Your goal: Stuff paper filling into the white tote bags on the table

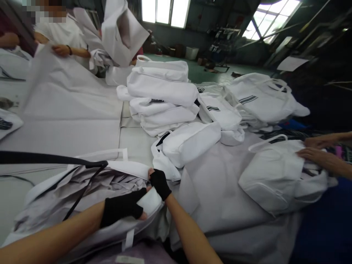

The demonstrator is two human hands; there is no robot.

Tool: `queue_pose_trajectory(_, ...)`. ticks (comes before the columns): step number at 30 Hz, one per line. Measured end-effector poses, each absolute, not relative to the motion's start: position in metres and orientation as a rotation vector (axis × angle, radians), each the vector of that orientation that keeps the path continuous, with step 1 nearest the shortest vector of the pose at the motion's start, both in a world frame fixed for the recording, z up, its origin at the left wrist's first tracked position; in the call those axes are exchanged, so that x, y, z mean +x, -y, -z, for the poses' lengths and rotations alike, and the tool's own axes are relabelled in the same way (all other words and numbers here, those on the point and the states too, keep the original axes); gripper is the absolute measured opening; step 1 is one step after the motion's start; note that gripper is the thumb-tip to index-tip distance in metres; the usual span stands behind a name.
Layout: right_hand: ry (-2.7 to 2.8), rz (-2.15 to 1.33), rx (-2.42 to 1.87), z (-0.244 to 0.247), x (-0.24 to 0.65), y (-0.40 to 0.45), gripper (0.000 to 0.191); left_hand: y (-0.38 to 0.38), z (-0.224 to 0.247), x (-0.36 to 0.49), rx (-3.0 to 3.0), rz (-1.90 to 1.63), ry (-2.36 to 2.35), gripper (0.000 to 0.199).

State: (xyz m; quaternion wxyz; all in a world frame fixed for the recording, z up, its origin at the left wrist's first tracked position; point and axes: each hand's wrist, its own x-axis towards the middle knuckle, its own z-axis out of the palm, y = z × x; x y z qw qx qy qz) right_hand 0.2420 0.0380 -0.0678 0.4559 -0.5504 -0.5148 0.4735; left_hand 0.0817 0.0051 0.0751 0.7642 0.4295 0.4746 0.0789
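Left hand (pixel 125 208) and right hand (pixel 160 184), curled closed, clasp a white bag (pixel 128 168) by its rim; grey cloth (pixel 214 187) spreads rightward.

Left hand (pixel 125 207) and right hand (pixel 160 184) grip an open white bag (pixel 129 168)

Both wear black fingerless gloves (pixel 115 212) and hold one end of the bag, which is full of crumpled stuffing (pixel 107 185). Beyond rises a stack of white bags (pixel 165 91); striped bags (pixel 224 112) lie to its right. At far right, a co-worker's hands (pixel 316 156) touch another white bag (pixel 275 179).
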Motion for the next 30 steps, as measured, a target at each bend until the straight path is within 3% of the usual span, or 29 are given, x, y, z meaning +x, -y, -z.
queue_pose_trajectory(2, 1.274, -1.126, -1.379, 0.065, 0.242, -0.035, 0.046, -0.004, -0.07, 0.088, 0.878, -0.07, -0.945, 0.07)
queue_pose_trajectory(4, 1.279, -1.061, -1.415, 0.06, 0.245, -0.032, 0.045, -0.001, -0.065, 0.091, 0.905, -0.077, -0.952, 0.058)
queue_pose_trajectory(7, 1.288, -0.914, -1.486, 0.046, 0.252, -0.029, 0.034, 0.002, -0.057, 0.083, 1.085, -0.314, -1.072, 0.029)
queue_pose_trajectory(9, 1.311, -0.84, -1.507, 0.035, 0.256, -0.029, 0.027, 0.0, -0.052, 0.073, 1.024, -0.596, -1.128, 0.022)
queue_pose_trajectory(12, 1.557, -0.71, -1.528, 0.024, 0.253, -0.035, 0.057, -0.013, -0.047, 0.062, 0.507, -0.96, -1.12, 0.014)
queue_pose_trajectory(14, 1.742, -0.591, -1.602, 0.023, 0.246, -0.038, 0.062, -0.027, -0.048, 0.061, 0.21, -0.958, -1.086, 0.007)
queue_pose_trajectory(24, 1.678, -0.467, -1.603, 0.042, 0.24, 0.002, 0.051, -0.041, -0.037, 0.068, 0.1, -0.747, -1.048, 0.025)
queue_pose_trajectory(30, 1.942, -0.142, -1.432, 0.027, 0.232, -0.019, 0.059, -0.04, -0.024, 0.082, 0.675, -0.887, -1.298, 0.034)
